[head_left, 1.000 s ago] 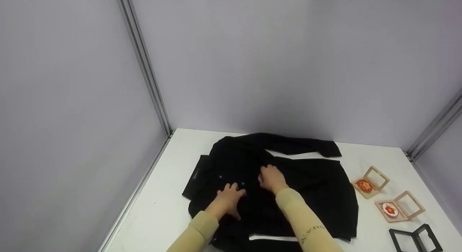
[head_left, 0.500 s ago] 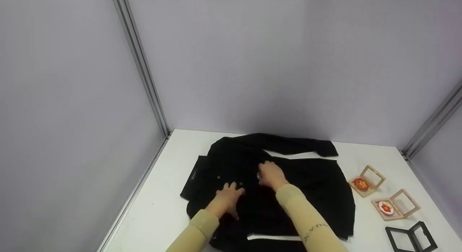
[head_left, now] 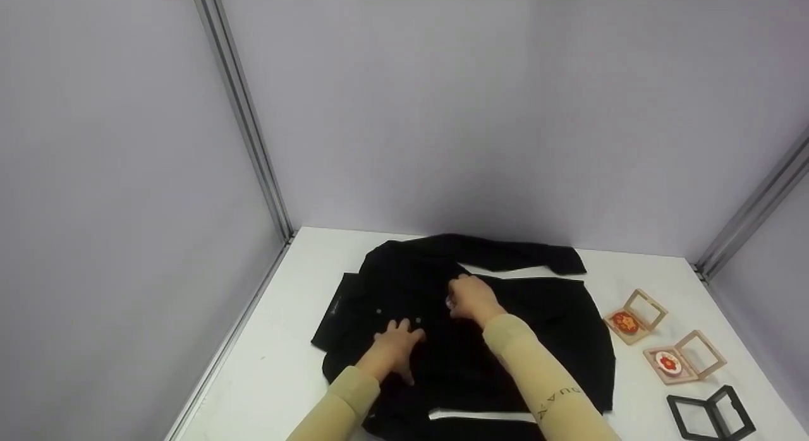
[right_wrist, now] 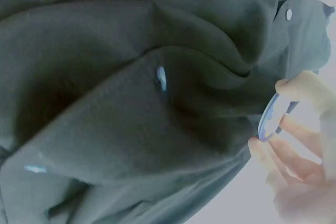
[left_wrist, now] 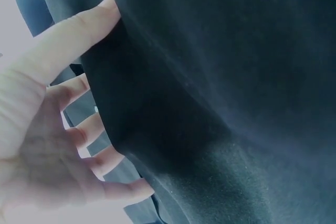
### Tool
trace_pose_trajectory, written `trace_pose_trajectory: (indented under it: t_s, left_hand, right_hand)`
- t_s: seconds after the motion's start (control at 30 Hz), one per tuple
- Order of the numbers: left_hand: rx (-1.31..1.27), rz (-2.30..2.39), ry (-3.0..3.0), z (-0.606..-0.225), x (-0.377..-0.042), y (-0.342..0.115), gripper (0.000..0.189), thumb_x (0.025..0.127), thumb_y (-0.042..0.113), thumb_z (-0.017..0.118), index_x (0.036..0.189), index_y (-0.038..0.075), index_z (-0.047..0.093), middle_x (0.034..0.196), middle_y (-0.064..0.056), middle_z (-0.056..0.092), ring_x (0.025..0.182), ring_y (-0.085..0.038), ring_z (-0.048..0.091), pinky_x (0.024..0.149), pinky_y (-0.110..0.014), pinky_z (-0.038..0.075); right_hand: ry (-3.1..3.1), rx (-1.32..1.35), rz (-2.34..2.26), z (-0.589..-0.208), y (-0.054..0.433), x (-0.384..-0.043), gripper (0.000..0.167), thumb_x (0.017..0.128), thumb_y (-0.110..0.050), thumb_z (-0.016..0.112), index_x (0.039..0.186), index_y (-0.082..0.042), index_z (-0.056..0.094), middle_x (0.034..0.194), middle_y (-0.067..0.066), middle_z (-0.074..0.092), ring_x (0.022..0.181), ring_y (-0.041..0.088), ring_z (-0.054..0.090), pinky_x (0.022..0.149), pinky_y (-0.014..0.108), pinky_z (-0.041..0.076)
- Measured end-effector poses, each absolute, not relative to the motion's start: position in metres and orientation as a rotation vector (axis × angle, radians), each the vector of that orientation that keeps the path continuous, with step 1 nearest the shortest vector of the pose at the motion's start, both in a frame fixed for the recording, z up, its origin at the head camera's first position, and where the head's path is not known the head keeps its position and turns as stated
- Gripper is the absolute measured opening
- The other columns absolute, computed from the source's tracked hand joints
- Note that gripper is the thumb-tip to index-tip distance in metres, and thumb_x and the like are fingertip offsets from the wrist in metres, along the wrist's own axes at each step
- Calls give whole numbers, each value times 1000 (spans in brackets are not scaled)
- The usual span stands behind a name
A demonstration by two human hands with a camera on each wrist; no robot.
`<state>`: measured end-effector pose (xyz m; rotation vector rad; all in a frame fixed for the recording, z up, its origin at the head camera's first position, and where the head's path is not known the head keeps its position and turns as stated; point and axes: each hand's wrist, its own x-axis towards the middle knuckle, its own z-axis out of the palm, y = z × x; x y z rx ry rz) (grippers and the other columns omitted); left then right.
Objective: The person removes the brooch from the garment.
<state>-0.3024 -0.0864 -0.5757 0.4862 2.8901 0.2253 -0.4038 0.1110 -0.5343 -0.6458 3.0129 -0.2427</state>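
Note:
A black long-sleeved garment (head_left: 543,321) with small pale buttons lies spread over the white table. My left hand (head_left: 395,347) rests on its near left part, fingers spread; in the left wrist view, cloth (left_wrist: 173,87) runs past thumb and fingertips. Farther right, my right hand (head_left: 473,297) pinches a small round badge (right_wrist: 273,116) by its rim, between thumb and fingers, at the garment's middle. The badge stands on edge near the cloth. Whether its back touches the fabric cannot be told.
Two wooden hinged cases stand open on the right, one with a red-and-yellow badge (head_left: 624,323), one with a white badge with a red flower (head_left: 668,363). A black hinged frame (head_left: 717,421) lies nearer. Grey walls (head_left: 404,112) enclose the table (head_left: 253,365).
The whole scene slides slightly left in the head view. My right hand has shifted a little away from me with the badge; the left hand stays on the cloth.

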Motion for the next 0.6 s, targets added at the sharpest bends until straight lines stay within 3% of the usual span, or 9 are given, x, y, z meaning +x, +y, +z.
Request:
trace_pose_trajectory:
  t_s: [0.6]
  left_hand:
    - [482, 259, 2877, -571, -304, -84, 78, 61, 26, 104, 129, 23, 66, 138, -13, 57, 129, -38, 53, 98, -67, 54]
  right_hand:
    - [2957, -637, -282, -502, 111, -396, 19, 77, -13, 84, 90, -6, 72, 89, 6, 72, 80, 24, 62, 85, 46, 60]
